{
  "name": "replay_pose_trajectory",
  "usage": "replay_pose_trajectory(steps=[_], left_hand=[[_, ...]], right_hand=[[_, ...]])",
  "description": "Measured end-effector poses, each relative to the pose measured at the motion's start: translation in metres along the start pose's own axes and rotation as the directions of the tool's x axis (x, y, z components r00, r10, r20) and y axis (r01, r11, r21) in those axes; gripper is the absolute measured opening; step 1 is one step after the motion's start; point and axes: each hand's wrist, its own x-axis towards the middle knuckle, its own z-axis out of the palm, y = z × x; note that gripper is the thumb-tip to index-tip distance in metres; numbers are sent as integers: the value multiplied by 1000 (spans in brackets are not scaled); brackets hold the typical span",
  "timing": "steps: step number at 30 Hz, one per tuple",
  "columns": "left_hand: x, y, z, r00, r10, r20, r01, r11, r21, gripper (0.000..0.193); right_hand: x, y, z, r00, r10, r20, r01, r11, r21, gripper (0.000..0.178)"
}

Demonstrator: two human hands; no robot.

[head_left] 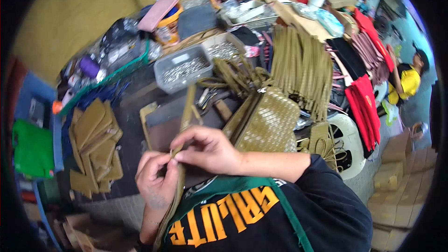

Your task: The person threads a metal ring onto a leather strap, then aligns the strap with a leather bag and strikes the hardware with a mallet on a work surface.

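Observation:
My left hand (157, 177) and my right hand (207, 148) meet over the table's near edge, both closed on a long olive-brown strap (187, 109). Their fingertips pinch it at one spot, where a small shiny metal bit shows; its exact kind is too small to make out. One end of the strap rises away from me past my right fingers, and the rest hangs down along my left wrist. Right of my hands lies an olive woven bag (270, 116). Beyond them stands a grey plastic bin (163, 72) of small metal fittings.
Cut olive pieces (95, 144) are piled at the left. A thick row of olive straps (301, 67) hangs toward the back right, near red bundles (363, 109). A white plastic chair (352, 144) stands at the right. Further right, a person in yellow (409, 84) sits near cardboard boxes (396, 196).

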Motion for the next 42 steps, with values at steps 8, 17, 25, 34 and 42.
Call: replay_pose_trajectory(steps=[8, 17, 25, 34, 42], left_hand=[[8, 1, 6, 1000, -9, -23, 8, 999, -33, 13], [7, 1, 2, 983, 185, -8, -184, 982, 46, 14], [3, 4, -7, 989, 114, 92, -119, 991, 60, 13], [2, 9, -4, 997, -27, 74, 25, 999, 26, 14], [-1, 17, -1, 990, 47, 135, -54, 997, 46, 12]], right_hand=[[-1, 6, -8, 963, -268, -20, 258, 943, -211, 36], [3, 6, -10, 881, -461, 106, 459, 779, -428, 26], [3, -4, -2, 982, -189, 4, 187, 972, -144, 28], [4, -21, -4, 998, -50, 27, 54, 976, -210, 48], [-6, -20, -9, 960, -260, 105, 280, 865, -417, 50]])
